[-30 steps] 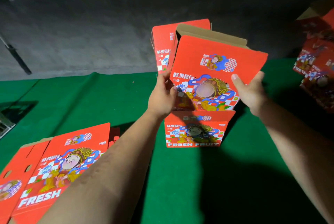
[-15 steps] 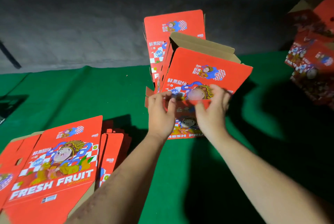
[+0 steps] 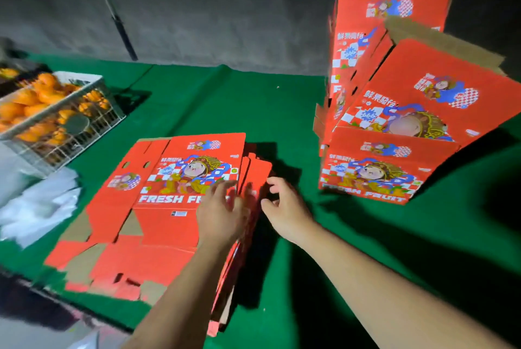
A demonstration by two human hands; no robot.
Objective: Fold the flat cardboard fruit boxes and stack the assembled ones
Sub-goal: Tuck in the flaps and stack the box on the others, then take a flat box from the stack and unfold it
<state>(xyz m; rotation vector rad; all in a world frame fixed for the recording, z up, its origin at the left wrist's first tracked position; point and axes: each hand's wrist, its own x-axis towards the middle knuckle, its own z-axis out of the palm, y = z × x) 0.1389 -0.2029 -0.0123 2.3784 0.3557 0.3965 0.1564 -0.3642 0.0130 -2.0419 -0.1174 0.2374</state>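
Observation:
A pile of flat red fruit boxes [image 3: 158,207] printed "FRESH FRUIT" lies on the green table [image 3: 220,106] in front of me. My left hand [image 3: 222,213] hovers over the pile's right edge, fingers spread and motion-blurred. My right hand [image 3: 284,207] is just right of that edge with fingers loosely spread, holding nothing. At the right stand the assembled red boxes [image 3: 375,168], stacked and nested, the upper one [image 3: 428,95] tilted with its brown flap open. Another upright box [image 3: 389,21] stands behind them.
A wire crate of oranges [image 3: 50,111] sits at the left, with white plastic bags [image 3: 36,205] in front of it. A dark pole [image 3: 121,27] leans on the grey wall behind. The table's near edge runs along the bottom left.
Both hands have let go of the assembled box on the stack and swung left and down to the flat pile. My view turned left, bringing the orange crate in.

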